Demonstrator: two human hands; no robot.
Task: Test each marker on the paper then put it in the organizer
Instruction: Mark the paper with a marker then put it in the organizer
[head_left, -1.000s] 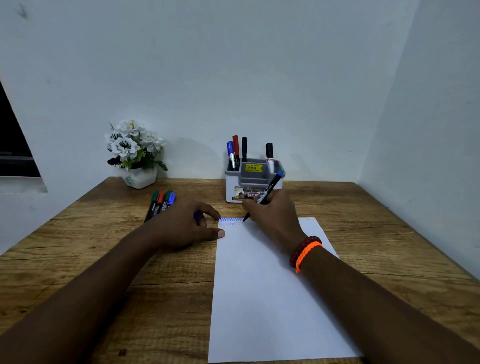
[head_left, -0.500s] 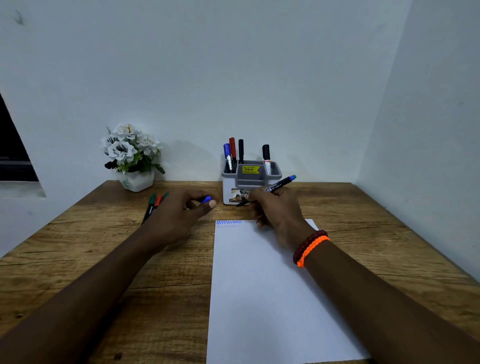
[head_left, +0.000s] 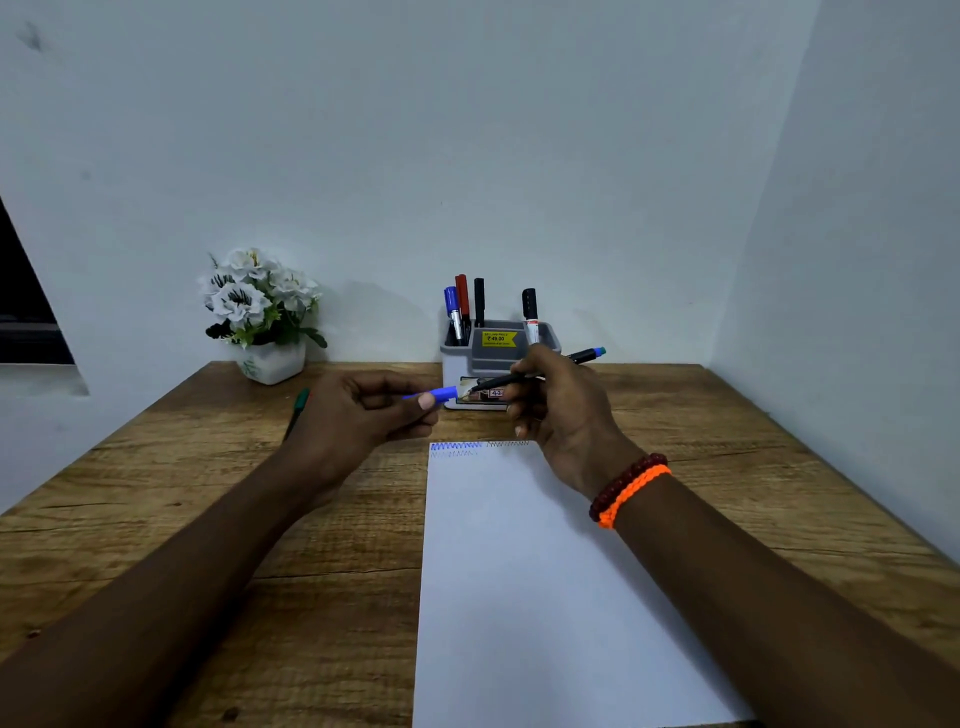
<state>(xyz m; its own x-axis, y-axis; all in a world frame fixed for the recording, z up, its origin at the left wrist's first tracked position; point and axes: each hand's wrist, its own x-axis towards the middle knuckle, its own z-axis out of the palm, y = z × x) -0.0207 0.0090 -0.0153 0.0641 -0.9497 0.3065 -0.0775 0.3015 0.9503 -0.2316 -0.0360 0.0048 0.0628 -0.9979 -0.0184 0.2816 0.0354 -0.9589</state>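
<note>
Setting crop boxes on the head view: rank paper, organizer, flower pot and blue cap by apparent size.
1. Paper, by far the largest.
2. Flower pot with its flowers.
3. Organizer, close to it and partly hidden, so this order is unsure.
4. Blue cap, smallest.

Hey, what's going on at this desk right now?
A person is testing markers on a sheet of paper. The right hand holds an uncapped marker, and the left hand holds its blue cap close to the tip, apparently about to recap it. Zigzag test scribbles run along the paper's top edge. Four markers already stand in the grey organizer.
</note>
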